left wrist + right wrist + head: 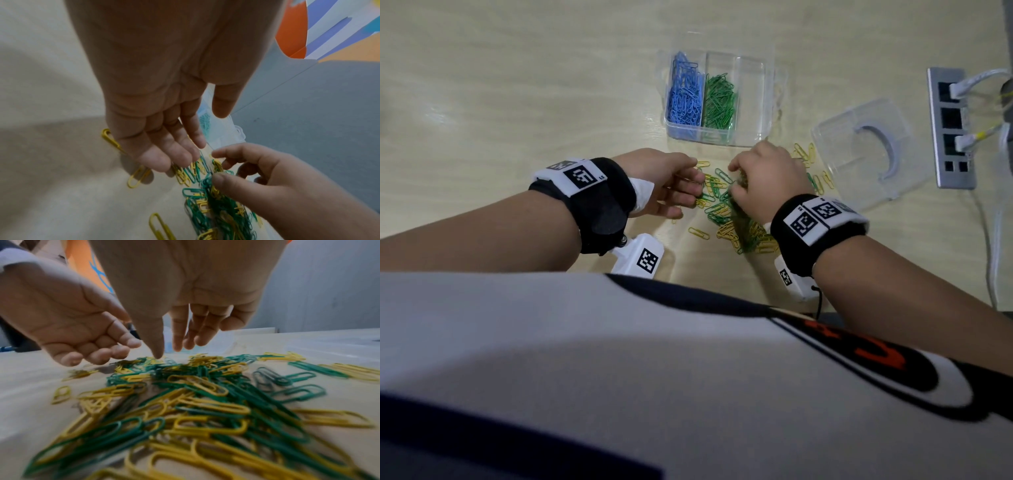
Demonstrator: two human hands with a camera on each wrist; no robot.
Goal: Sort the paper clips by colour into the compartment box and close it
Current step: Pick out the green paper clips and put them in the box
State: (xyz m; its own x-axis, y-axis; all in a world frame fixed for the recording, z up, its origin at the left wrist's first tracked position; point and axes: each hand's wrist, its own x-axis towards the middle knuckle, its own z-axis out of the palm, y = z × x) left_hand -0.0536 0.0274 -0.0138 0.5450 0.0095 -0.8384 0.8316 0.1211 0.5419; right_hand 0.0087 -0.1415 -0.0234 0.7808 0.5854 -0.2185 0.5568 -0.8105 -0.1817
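Clips (726, 209), green and yellow, tangled: light, springy, slippery wire, I judged; best pinched singly at a loop; my left hand (671, 185) open, right hand (767, 178) curled, grip unclear.

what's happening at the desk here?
A person is sorting paper clips by colour. The clear compartment box holds blue clips in one section and green clips in the next; the third looks empty. Its lid lies off to the side. A mixed pile of yellow and green clips remains on the table. Both the left hand and the right hand are picking at the pile.
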